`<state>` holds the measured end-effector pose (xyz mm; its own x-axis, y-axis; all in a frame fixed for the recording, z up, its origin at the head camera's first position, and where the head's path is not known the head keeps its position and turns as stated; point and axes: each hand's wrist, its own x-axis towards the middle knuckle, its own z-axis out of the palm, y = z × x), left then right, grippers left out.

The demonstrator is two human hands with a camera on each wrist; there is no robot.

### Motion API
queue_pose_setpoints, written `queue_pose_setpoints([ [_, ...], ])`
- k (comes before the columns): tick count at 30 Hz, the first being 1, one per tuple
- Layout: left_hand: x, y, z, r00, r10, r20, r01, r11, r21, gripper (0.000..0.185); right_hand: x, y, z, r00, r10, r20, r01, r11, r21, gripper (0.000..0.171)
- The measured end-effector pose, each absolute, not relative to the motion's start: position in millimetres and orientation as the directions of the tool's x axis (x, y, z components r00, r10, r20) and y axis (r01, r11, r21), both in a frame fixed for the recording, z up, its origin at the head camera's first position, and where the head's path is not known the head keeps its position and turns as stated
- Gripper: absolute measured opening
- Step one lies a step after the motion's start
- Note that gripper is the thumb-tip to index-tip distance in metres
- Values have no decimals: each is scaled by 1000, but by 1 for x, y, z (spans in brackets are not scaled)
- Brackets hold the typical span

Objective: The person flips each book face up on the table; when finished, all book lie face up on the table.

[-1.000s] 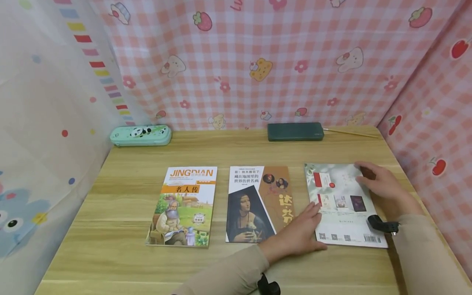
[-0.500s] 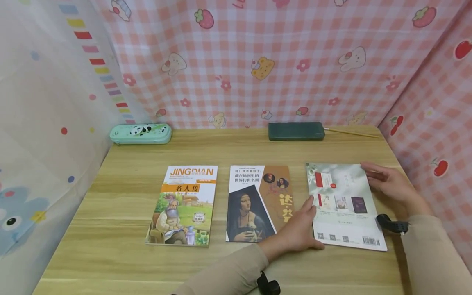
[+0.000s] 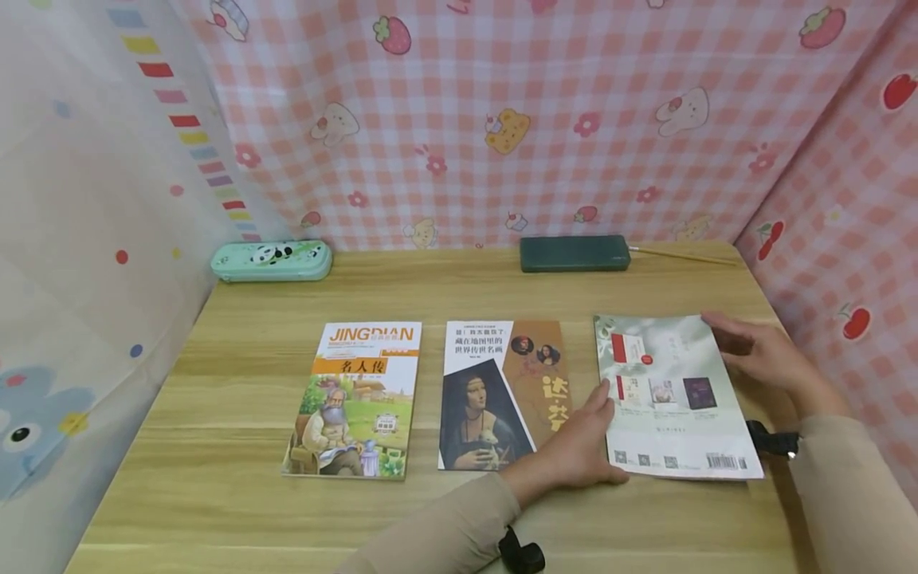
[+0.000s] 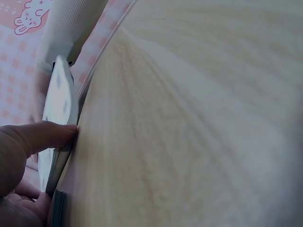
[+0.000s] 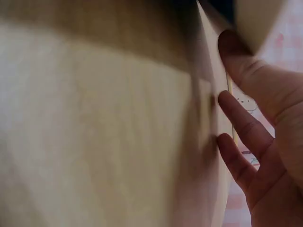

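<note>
Three books lie in a row on the wooden table (image 3: 466,291). The rightmost is a pale green book (image 3: 667,399), back cover up, with a barcode at its near corner. My left hand (image 3: 581,454) lies flat at its left edge, and in the left wrist view the thumb (image 4: 42,137) touches the book's edge (image 4: 59,99). My right hand (image 3: 760,355) rests at the far right edge of the same book. In the right wrist view its fingers (image 5: 241,127) lie spread and fairly straight against that edge. Neither hand grips anything.
A book with a portrait cover (image 3: 502,391) lies in the middle, and an orange and green one (image 3: 358,399) lies to the left. At the back stand a mint panda pencil case (image 3: 271,261), a dark green case (image 3: 574,253) and a thin stick (image 3: 681,255). Cloth walls close three sides.
The pale green book has slid a little to the right, its near end most. My right hand has drawn off the cover to its right edge; the left hand has barely moved.
</note>
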<state>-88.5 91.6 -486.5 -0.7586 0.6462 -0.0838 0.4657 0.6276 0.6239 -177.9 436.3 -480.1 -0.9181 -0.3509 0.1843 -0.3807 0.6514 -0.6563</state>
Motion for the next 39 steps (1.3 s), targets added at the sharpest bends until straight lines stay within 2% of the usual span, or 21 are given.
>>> queue_pose_setpoints([
  [4,-88,92,-487,-753,652,-91,466,625,626,111,-175,438,-483,-905,-365,217,-405,587,-701,62],
  [9,-88,91,-487,-744,662,-90,474,618,627,114,-175,436,-483,-915,-325,240,-393,584,-710,59],
  [15,-88,83,-483,-728,684,-54,504,586,635,81,-168,436,-475,-982,-174,75,-164,583,-796,58],
  [19,-89,74,-477,-743,669,7,493,541,682,56,-168,435,-470,-994,-101,49,-93,490,-867,53],
  [24,-93,63,-474,-780,614,123,475,453,755,36,-171,432,-463,-992,-45,119,-127,396,-909,49],
  [30,-96,52,-471,-823,531,202,432,355,829,30,-177,427,-459,-980,15,198,-173,418,-892,47],
  [34,-98,48,-468,-839,482,251,427,298,854,28,-182,422,-458,-967,10,256,-243,282,-928,43],
  [39,-101,45,-465,-833,432,346,477,244,844,27,-186,416,-453,-955,-24,295,-296,68,-953,46],
])
